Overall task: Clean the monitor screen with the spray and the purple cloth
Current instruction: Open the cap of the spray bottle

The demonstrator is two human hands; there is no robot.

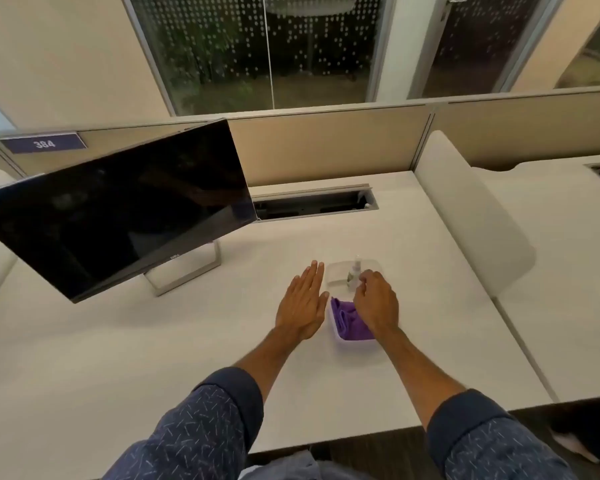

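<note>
Patterned sleeves (201, 431) reach over the white bench (153, 358). The left hand (302, 306) hovers flat and empty. The right hand (376, 303), fingers curled, reaches the spray bottle (354, 273) above the purple cloth (349, 322); its grip cannot be told.

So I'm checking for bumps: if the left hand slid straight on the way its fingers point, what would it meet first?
Probably nothing soon: the left hand points past the clear tray along bare desk. The tray's corner sits close, and depth is unclear.

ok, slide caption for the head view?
Right hand reaches for the spray bottle above the purple cloth; left hand flat, monitor untouched.
</note>
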